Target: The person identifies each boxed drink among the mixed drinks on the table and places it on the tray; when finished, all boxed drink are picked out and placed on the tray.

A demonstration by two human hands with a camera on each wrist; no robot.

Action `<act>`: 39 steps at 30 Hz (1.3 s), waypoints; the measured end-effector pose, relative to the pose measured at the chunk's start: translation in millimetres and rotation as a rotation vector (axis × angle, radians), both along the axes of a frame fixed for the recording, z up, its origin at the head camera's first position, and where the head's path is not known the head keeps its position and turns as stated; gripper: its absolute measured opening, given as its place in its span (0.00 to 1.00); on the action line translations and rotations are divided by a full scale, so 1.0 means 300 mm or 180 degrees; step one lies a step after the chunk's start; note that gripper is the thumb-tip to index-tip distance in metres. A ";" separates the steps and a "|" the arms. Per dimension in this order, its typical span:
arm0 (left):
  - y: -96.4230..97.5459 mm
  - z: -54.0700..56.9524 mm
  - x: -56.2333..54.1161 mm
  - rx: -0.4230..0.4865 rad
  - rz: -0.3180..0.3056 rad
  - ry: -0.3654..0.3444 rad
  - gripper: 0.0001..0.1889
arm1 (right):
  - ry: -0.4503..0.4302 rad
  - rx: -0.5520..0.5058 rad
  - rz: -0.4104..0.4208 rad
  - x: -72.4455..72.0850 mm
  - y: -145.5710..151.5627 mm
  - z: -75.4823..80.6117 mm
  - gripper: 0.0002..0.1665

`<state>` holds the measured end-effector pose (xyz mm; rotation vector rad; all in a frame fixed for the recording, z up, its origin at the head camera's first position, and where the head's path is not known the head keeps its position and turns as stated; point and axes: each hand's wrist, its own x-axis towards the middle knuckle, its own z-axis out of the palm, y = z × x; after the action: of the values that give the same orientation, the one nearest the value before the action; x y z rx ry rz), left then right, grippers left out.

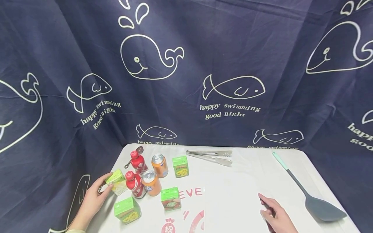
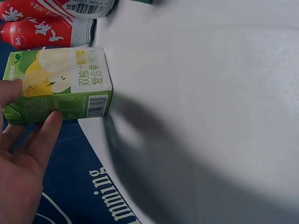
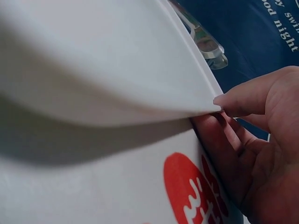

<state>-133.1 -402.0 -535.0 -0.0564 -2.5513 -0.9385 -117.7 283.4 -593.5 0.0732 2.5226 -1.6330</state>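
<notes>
backdrop cloth (image 1: pixel 233 48): "happy swimming good night", repeated under the fish
juice carton (image 2: pixel 60 84): "双柚", "复合果汁"; barcode unreadable
bench sheet (image 1: pixel 233 194): red "EVE", partial

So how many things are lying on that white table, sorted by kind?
Green juice cartons: 4
Red plastic bottles: 2
Orange drink cans: 2
Metal tongs: 1
Grey spatula with mint handle: 1
Metal spoon: 1
Total: 11

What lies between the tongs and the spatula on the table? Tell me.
Nothing: in the head view, only bare white table cover lies between the tongs and the spatula.
</notes>
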 end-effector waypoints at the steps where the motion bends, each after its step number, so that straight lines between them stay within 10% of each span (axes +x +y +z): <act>1: -0.002 -0.002 -0.001 -0.0024 0.0005 0.0013 0.25 | -0.0017 0.0002 0.0008 0.000 0.001 0.001 0.35; 39: 0.013 0.050 0.010 0.0024 0.0102 0.0118 0.23 | -0.0262 0.0134 0.0078 0.000 0.006 0.012 0.37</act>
<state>-130.0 -398.0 -520.2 -0.0304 -2.5072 -0.9265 -117.7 285.3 -590.0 0.1111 2.4865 -1.5355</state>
